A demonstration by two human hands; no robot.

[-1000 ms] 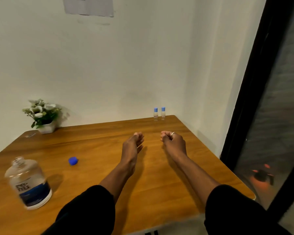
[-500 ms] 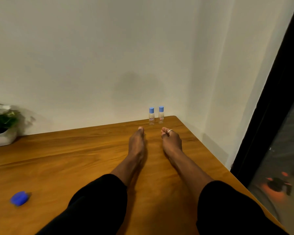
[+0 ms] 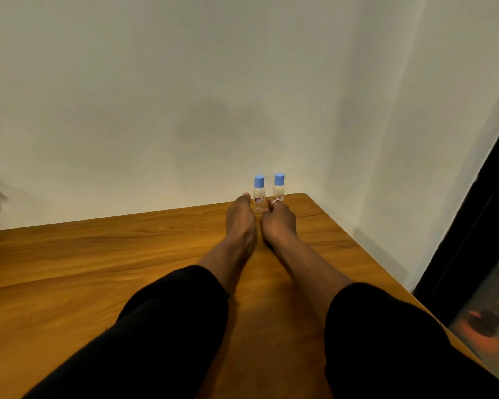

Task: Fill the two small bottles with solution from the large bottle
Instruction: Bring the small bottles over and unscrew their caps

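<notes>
Two small clear bottles with blue caps stand upright side by side in the table's far right corner, against the wall: the left small bottle (image 3: 259, 194) and the right small bottle (image 3: 279, 188). My left hand (image 3: 241, 223) lies stretched out, fingers straight, its tips just left of the left bottle. My right hand (image 3: 279, 223), with a ring, is curled into a loose fist in front of the right bottle and hides that bottle's base. I cannot tell whether it touches the bottle. The large bottle is out of view.
The wooden table (image 3: 98, 269) runs left and toward me, and its right edge (image 3: 386, 272) drops off beside a dark glass door (image 3: 478, 254). White walls close the corner behind the bottles. My black sleeves (image 3: 170, 326) cover the near table.
Both hands have slid forward to the two small bottles. My view has turned right, so the large bottle, the blue cap and the plant have left the frame.
</notes>
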